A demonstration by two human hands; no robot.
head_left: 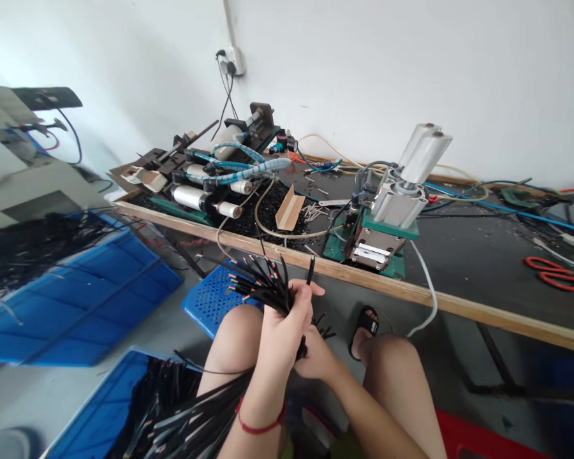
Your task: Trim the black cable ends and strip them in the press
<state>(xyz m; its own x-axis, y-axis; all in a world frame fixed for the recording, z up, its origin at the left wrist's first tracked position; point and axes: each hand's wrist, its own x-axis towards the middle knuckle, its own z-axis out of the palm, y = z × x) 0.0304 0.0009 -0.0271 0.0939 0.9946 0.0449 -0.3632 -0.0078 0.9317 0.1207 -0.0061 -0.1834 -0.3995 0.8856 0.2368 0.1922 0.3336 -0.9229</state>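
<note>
My left hand (283, 325), with a red string at the wrist, is closed round a thick bundle of black cables (261, 280) whose stripped coloured tips fan up and left. One cable sticks up between its thumb and finger. My right hand (318, 357) sits just behind and below the left, closed on the lower part of the same bundle. The cables trail down over my lap to the lower left. Both hands hover above my knees, in front of the bench edge.
A wooden-edged workbench (411, 293) carries a pneumatic press (392, 217), cylinders with blue hoses (229, 169) and red scissors (555, 273). Blue crates (76, 299) holding black cables stand at left. A blue stool (210, 299) is beneath the bench.
</note>
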